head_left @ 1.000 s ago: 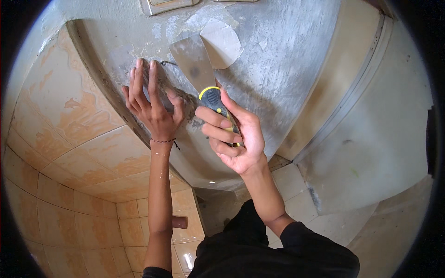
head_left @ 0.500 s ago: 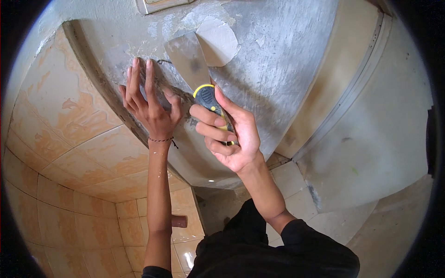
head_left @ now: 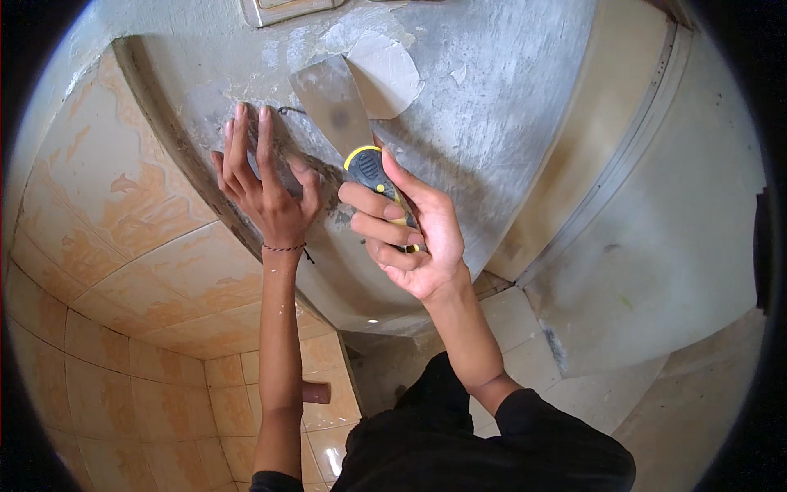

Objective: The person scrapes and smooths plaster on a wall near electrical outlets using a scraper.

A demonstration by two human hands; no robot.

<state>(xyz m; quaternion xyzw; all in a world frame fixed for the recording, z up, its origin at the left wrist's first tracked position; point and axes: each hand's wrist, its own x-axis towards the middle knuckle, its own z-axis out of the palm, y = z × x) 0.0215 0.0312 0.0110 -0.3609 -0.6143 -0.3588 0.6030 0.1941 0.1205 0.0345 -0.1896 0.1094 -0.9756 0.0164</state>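
My right hand is wrapped round the black-and-yellow handle of a putty knife. Its broad metal blade points up and slightly left, the edge lying beside a round white patch of filler on the grey wall. Part of the patch's left side is hidden behind the blade. To the left, my left hand rests with spread fingers against the wall, holding nothing. A thin braided cord circles that wrist. Between the two hands the wall looks dark and rough, and a short dark wire sticks out near my fingertips.
Orange-and-cream tiles cover the surface on the left, meeting the wall at a raised edge. A brownish pipe stub juts out beside my left forearm. On the right are a door frame and a pale panel. A switch plate shows at the top.
My right hand has shifted very slightly to the right on the putty knife, whose blade stays beside the white patch. My left hand has not visibly moved.
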